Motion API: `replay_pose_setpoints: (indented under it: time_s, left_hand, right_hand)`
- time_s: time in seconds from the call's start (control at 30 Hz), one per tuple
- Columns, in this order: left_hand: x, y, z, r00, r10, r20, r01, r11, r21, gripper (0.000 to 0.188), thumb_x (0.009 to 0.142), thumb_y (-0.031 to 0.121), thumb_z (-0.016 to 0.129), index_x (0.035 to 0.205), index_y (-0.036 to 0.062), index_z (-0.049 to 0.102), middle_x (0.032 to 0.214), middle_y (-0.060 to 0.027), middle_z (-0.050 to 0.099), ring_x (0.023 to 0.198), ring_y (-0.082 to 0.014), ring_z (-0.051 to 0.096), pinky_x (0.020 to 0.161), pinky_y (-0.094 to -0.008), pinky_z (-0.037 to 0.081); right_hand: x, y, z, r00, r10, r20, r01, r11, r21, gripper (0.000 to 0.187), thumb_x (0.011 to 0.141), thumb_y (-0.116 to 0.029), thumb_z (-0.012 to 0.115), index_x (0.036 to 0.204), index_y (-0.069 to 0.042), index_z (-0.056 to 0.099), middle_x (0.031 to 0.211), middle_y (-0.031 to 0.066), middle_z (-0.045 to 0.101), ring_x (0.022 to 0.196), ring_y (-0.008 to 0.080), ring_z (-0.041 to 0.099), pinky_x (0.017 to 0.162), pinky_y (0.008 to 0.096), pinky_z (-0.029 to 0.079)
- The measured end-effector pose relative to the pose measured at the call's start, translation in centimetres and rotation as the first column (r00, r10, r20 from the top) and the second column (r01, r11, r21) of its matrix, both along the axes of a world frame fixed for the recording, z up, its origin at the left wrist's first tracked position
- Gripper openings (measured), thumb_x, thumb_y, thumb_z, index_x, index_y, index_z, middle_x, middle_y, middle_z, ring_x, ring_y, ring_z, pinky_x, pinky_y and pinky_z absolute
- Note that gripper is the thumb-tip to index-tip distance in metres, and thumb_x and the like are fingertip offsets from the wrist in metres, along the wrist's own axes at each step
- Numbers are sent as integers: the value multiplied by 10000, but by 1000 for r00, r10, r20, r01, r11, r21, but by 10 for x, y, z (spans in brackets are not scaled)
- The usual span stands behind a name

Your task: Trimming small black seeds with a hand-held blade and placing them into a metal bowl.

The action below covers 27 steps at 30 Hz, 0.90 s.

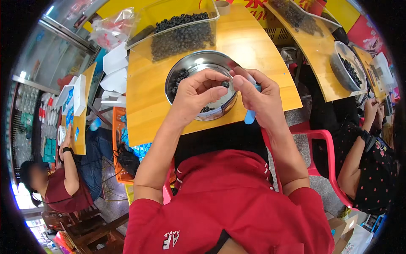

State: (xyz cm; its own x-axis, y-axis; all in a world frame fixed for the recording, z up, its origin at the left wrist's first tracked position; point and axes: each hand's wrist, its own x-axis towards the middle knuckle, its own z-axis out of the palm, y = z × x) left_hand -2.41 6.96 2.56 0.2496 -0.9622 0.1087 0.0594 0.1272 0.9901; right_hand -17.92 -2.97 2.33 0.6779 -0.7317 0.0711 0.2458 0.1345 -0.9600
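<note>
Between the thumb and index finger of my left hand (194, 95) is a small round black part (225, 84). My right hand (263, 100) grips a tool with a blue handle (250, 117); its working end is hidden by my fingers. Both hands are close together, fingertips nearly meeting, above the near side of a round metal tin (203, 56). Inside the tin, more small black parts (181, 78) lie mostly along the left side, with a few at the near edge.
Behind the tin, a clear plastic bin (215, 9) full of black parts stands on the yellow wooden table (270, 63). At right, another table bears a grey bowl (338, 70); a co-worker's hands (372, 109) are nearby. A second co-worker's arm (69, 169) is at left, near white boxes (79, 95).
</note>
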Motion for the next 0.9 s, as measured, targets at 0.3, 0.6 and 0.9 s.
replay_pose_setpoints:
  time_s: [0.3,0.6,0.9]
  left_hand:
    - [-10,-3,-10,1000,3,-9,-4,988,-155,219,838,74,690,1046,40,632,884,-4,616,747,-64,539,664,-206,437]
    - [-9,1,-16,986,54,-156,-75,989,-131,236,867,120,668,1074,22,610,880,-23,621,698,-77,523,633,-212,427]
    - [-6,1,-18,967,52,-248,-97,980,-171,240,870,100,656,1087,15,601,894,-67,645,691,-103,532,610,-227,417]
  right_hand:
    - [0,1,4,999,35,2,-35,994,102,252,866,-145,684,1057,14,636,650,-42,525,455,8,357,412,179,244]
    - [-2,0,3,995,71,72,-79,991,111,290,903,-113,613,1160,21,596,705,24,611,459,7,359,417,172,248]
    - [-3,10,6,1000,1,-8,-4,949,-315,498,941,-137,555,1411,-77,404,664,12,614,480,-8,346,434,162,265]
